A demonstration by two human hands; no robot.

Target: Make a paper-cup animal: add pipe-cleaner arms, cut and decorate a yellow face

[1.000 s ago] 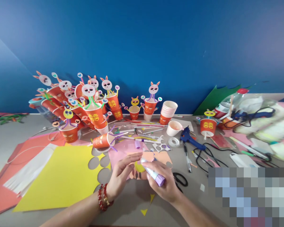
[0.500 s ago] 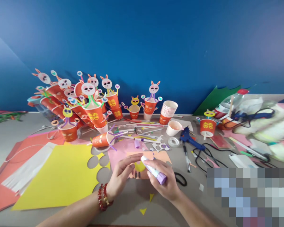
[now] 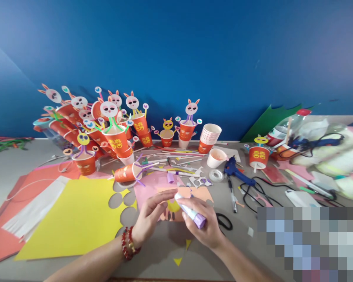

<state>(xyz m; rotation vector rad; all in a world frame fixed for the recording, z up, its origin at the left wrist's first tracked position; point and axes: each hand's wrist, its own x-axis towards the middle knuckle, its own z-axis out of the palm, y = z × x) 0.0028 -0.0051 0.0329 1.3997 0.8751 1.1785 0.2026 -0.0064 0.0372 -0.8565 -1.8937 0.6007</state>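
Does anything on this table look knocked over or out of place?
One orange cup lies on its side, while the yellow-faced cup nearby stands upright. A purple cap lies loose, perhaps from the glue stick in the right hand. I see no spill.

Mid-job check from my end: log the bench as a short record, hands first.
Left hand: fingers stretched over orange paper; contact unclear
Right hand: grips white-and-purple tube, purple end toward the wearer
Between hands: yellow piece on the orange paper
Loose cap: purple cap, beyond the hands
Tipped cup: red cup, on its side
Right side: blue glue gun; tape roll
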